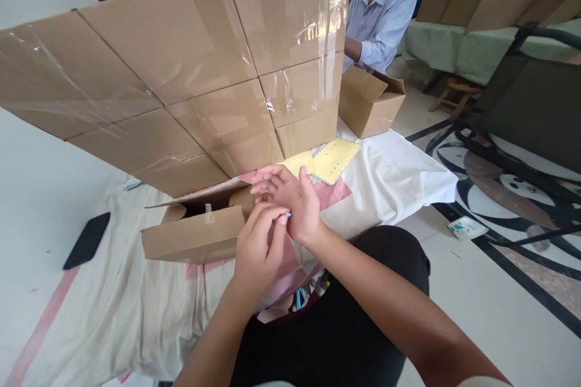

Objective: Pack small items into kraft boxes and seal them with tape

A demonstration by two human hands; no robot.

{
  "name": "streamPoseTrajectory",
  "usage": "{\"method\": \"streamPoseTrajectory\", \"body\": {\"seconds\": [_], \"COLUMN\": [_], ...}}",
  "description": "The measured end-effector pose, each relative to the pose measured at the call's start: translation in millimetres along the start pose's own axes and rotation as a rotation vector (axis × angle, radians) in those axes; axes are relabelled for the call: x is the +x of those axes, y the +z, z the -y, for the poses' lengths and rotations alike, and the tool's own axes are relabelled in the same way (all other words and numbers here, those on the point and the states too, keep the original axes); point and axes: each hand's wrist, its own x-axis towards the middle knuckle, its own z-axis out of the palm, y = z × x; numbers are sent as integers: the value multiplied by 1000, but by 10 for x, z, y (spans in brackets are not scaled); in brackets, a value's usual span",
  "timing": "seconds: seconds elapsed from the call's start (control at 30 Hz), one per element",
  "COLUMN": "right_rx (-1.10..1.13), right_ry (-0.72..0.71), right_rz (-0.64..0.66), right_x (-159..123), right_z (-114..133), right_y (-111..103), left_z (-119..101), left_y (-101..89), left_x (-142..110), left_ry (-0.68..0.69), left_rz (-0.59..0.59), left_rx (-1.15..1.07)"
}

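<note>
Head view: my left hand [259,245] pinches small blue piece [288,213] between thumb and finger, at palm of my right hand [293,199], open, fingers loosely curled. Cardboard box [195,234] just beyond left hand; yellow paper [338,157] lies beyond right hand.

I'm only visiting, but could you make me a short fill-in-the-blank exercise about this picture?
1. The left hand pinches a small bluish thing between a finger and its ____.
2. The open box nearest the hands is made of ____.
3. The dotted sheet lying just beyond the right hand is coloured ____.
4. The black-and-white animal pictured at the right is a ____.

Missing words: thumb; cardboard; yellow; panda.
</note>
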Motion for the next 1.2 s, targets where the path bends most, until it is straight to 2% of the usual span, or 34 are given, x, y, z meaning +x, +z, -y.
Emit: {"method": "streamPoseTrajectory", "body": {"seconds": [0.2, 0.3, 0.43, 0.6, 0.67, 0.73, 0.83, 0.9, 1.0, 1.1, 1.2], "right_rx": [-80, -324, -730, -814, -848, -890, -991, -1107, -1299, -1429, -1446], "right_ry": [-55, -125, -343, -456, -456, -417, -342, -296, -219, -158, -111], "right_rz": [9, 32, 104, 144, 161, 184, 261, 342, 499, 625, 638], "right_x": [-75, -141, -244, -308, -297, -268, -217, -188, -138, -62, 37], "right_z": [66, 153, 169, 80, 66, 65, 69, 65, 38, -22, -97], "right_y": [-72, -104, -161, -283, -357, -435, -528, -562, -584, -593, -602], "left_z": [-21, -6, 1, 34, 106, 220, 422, 540, 662, 740, 810], "left_y": [-38, -82, -121, -176, -297, -495, -849, -1044, -1196, -1210, -1184], "left_x": [21, 43, 51, 34, 59, 102, 144, 127, 55, -6, -23], "left_ry": [-85, -118, -136, -91, -46, -49, -204, -285, -257, -226, -241], "left_rz": [-63, -107, -145, -93, -102, -198, -348, -298, -113, 32, 108], "left_rx": [32, 14, -44, 5, 103, 231, 371, 405, 386, 332, 301]}}
